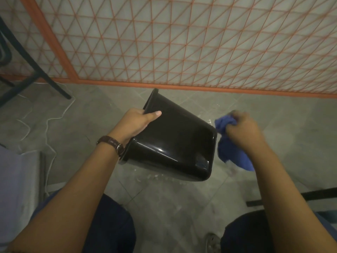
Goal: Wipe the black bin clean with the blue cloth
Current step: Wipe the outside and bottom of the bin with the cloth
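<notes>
- Black bin [173, 141] held tipped above the floor [164, 207]; left hand [138, 121] clamps its rim, thumb outside.
- Blue cloth [231, 152] bunched in the closed right hand [242, 128], just beside the bin's base edge.

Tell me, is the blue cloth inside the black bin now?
No, the blue cloth is bunched in the right hand outside the black bin, beside its base, while the left hand grips the rim.
</notes>
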### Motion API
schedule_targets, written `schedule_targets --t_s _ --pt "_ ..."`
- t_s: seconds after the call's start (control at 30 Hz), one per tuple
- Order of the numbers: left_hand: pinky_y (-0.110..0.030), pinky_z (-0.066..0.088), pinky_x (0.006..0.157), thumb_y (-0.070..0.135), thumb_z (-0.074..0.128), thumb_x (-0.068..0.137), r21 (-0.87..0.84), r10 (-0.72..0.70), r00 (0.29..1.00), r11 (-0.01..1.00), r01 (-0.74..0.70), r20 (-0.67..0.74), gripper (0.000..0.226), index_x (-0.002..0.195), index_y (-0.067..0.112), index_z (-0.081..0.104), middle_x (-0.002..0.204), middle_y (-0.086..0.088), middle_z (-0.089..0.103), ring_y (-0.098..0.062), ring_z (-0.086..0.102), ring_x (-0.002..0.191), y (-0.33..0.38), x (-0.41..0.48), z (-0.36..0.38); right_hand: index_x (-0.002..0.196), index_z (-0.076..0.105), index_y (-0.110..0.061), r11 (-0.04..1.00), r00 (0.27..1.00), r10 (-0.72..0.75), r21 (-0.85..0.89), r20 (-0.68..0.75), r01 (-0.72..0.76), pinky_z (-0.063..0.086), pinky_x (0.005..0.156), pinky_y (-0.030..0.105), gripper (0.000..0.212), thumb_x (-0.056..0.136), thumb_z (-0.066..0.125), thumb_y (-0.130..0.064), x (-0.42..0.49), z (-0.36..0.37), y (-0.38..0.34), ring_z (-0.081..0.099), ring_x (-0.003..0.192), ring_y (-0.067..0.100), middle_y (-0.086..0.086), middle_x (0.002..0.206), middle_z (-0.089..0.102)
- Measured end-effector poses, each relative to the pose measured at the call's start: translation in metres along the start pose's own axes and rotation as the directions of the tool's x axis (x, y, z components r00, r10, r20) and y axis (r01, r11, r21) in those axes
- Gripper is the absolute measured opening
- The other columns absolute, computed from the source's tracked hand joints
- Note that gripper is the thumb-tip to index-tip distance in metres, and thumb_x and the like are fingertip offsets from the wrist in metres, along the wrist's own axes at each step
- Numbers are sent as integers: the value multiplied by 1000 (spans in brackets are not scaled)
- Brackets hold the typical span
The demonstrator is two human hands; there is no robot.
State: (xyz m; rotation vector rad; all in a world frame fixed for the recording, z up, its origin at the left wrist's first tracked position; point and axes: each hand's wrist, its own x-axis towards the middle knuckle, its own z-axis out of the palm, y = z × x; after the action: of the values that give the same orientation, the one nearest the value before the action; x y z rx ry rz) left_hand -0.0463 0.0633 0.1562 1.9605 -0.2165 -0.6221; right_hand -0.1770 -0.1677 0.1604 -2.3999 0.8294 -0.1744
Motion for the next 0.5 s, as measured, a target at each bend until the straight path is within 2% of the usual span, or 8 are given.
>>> schedule_targets --t_s 0.03,0.1,0.17,0.2,0.27,0.3,0.33,0.5 --pt "-44 52 92 40 64 84 8 8 1000 1000 -8 5 39 98 5 69 100 -17 71 -29 68 93 -1 0 2 79 51 -19 959 992 39 283 -117 -4 45 63 16 17 85 49 -4 -1 -3 -7 55 74 16 2 78 55" --pt "-37 55 84 37 64 85 21 35 999 999 -36 26 32 95 7 70 93 -12 72 -27 68 89 0 -1 7 90 55 -18 651 988 138 758 -67 -40 47 68 18 9 89 47 -13 -3 -10 -20 60 87 16 0 85 58" --pt "-32 55 75 34 64 85 34 59 998 998 -59 20 27 90 9 70 84 -9 71 -26 68 82 0 -2 12 104 58 -11 303 989 36 941 143 -147 51 77 27 22 92 41 -19 -5 -8 -27 61 100 19 4 99 64" --pt "-35 54 75 34 64 85 41 66 998 997 -66 7 28 88 7 70 83 -11 71 -29 68 82 -1 -1 14 105 57 -11 285 981 -8 941 193 -183 52 79 29 23 92 39 -17 -6 0 -27 62 100 19 5 101 64" --pt "-39 55 77 34 65 84 46 78 997 996 -77 -7 31 85 4 71 82 -16 72 -31 69 80 -3 1 19 108 52 -17 636 984 69 752 167 -172 51 86 38 20 90 44 -15 -6 24 -22 60 104 25 7 106 62" --pt "-34 56 72 34 66 84 38 88 996 995 -88 -17 29 79 6 70 75 -13 71 -27 69 75 -4 3 21 112 49 -21 851 994 74 513 84 -107 47 93 44 26 87 46 -13 -5 39 -17 56 108 29 8 112 58" --pt "-27 54 64 34 66 84 45 100 995 994 -99 -25 27 70 11 68 65 -6 69 -19 68 66 -4 2 24 118 48 -24 949 998 58 310 24 -62 41 99 46 34 85 47 -13 -6 51 -13 50 114 31 9 121 54" --pt "-36 55 70 37 66 83 32 130 990 991 -128 -55 34 72 6 69 74 -14 71 -27 69 71 -2 -7 36 144 21 -32 989 991 72 135 -108 -57 22 111 49 63 89 43 -52 -30 89 -22 21 137 30 6 153 20"
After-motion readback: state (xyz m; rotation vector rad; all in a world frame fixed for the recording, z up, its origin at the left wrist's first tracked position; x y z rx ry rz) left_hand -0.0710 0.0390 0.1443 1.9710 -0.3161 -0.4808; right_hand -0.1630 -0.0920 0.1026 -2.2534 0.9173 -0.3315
